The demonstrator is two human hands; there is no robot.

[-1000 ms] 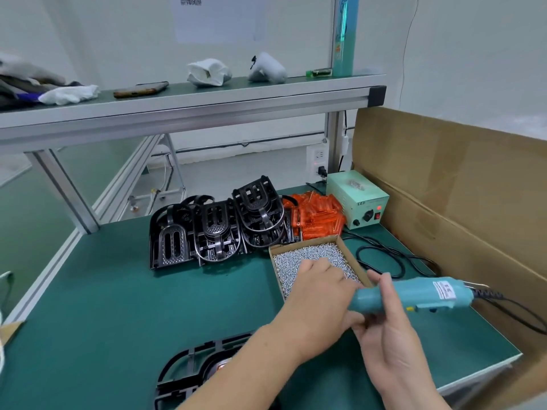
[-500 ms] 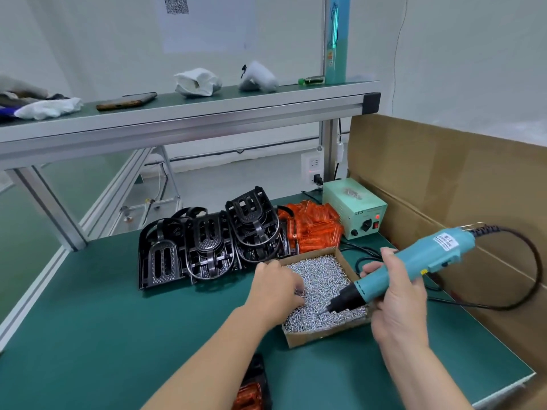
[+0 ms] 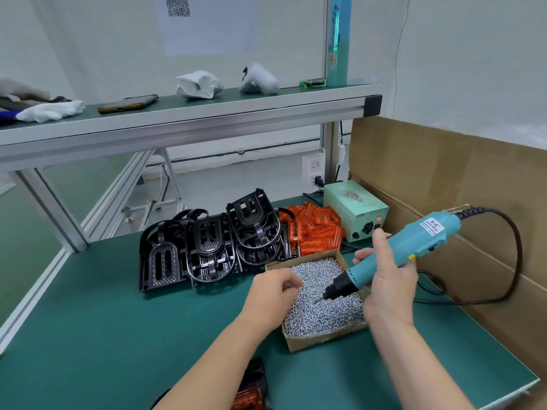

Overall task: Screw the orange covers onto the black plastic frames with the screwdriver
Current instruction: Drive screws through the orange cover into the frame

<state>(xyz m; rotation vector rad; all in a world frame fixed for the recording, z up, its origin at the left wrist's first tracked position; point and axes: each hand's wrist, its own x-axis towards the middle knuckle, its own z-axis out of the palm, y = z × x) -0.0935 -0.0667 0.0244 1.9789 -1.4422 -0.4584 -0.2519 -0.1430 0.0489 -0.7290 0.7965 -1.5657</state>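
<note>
**Nearest, under my left forearm:** a started frame (image 3: 254,377), black, with an orange piece seated in it. The lower edge of view cuts most of it off (no screw can be made out in it).

**Left hand** (image 3: 270,291): knuckles up, fingers curled down into the screws (image 3: 322,312) at the near-left side of the cardboard screw box (image 3: 319,343). The fingertips are hidden, so I cannot tell whether they already pinch a screw.

**Right hand** (image 3: 387,288): wrapped round the lower barrel of the teal screwdriver (image 3: 414,247), thumb laid up along it. The body slants up and away to my right. The bit dips to the heap just right of my left fingers.

**Handling, as I judge it:**
- The screws are tiny, light, smooth and loose. They are best pinched singly by the shank between thumb and forefinger, then set on the bit.
- The screwdriver is rigid, and its cord (image 3: 515,255) probably tugs at the tail, so a low grip near the nose gives better aim.
- The covers look like thin, translucent plastic, light and liable to crack if overdriven, so hold them by the edges.
- The frames look stiff and light, and their open ribs offer easy purchase.

**Beyond my left hand:** black frames (image 3: 207,250), leaning in a row.

**Beyond the box:** orange covers (image 3: 313,229), heaped.

**Beyond my right hand:** a green power unit (image 3: 355,214), its red lamp lit.
</note>
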